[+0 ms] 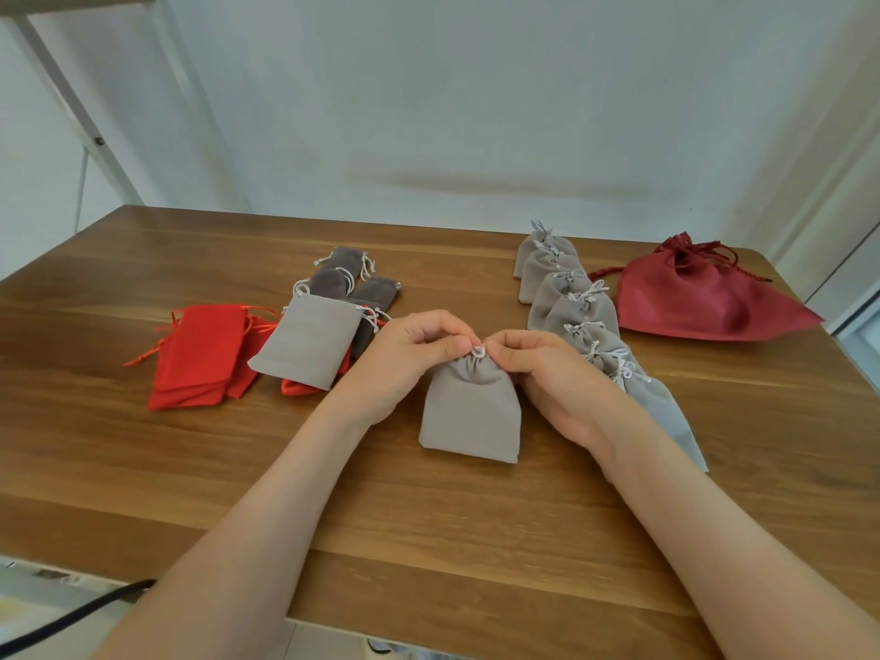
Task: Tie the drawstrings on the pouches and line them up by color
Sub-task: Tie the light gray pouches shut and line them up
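Head view: a light grey pouch (469, 412) lies flat on the wooden table (428, 540), near the middle, with its gathered mouth pointing away from the person. The left hand (405, 354) and the right hand (547, 373) meet at that mouth. The curled fingers and thumbs of both hands pinch the white drawstring (478, 351), which shows as a small loop between them.

Just right of this pouch, partly under the right wrist, a row of tied grey pouches (578, 312) overlaps in a line running away towards the table's far edge. Farther right of the pouch lies a large dark red bag (705, 297) with its cord drawn. To the pouch's left, an untied grey pouch (312, 343) rests on a loose heap. Dark grey pouches (333, 278) lie beyond it, and red pouches (200, 354) are stacked farther left. A black cable (71, 616) hangs below the table's near left corner.
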Action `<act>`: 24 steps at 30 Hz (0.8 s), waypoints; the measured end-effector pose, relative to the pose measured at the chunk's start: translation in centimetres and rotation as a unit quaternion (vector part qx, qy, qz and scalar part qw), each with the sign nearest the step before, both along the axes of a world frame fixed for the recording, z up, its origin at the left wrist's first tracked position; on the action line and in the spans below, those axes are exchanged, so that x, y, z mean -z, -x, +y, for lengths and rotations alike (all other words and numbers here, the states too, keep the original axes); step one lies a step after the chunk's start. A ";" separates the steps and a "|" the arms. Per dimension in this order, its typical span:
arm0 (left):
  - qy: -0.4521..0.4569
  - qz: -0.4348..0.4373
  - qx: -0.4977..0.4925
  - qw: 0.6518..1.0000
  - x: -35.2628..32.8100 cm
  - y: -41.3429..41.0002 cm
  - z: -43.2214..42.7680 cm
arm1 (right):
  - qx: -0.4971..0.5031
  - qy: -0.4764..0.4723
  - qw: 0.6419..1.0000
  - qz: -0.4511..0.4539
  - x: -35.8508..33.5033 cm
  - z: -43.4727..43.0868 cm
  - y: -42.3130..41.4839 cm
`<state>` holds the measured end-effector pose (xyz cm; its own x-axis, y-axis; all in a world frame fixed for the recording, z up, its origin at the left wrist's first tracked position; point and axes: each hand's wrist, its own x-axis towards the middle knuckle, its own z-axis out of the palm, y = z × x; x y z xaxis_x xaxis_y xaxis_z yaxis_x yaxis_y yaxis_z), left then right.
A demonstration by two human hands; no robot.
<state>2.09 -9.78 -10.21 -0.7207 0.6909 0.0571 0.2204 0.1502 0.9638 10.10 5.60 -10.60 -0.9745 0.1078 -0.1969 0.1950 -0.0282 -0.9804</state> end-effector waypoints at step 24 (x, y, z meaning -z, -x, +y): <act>0.159 0.473 -0.150 0.853 2.1 -1.6 1.1 | 0.082 -0.171 0.981 0.042 1.1 -1.1 0.5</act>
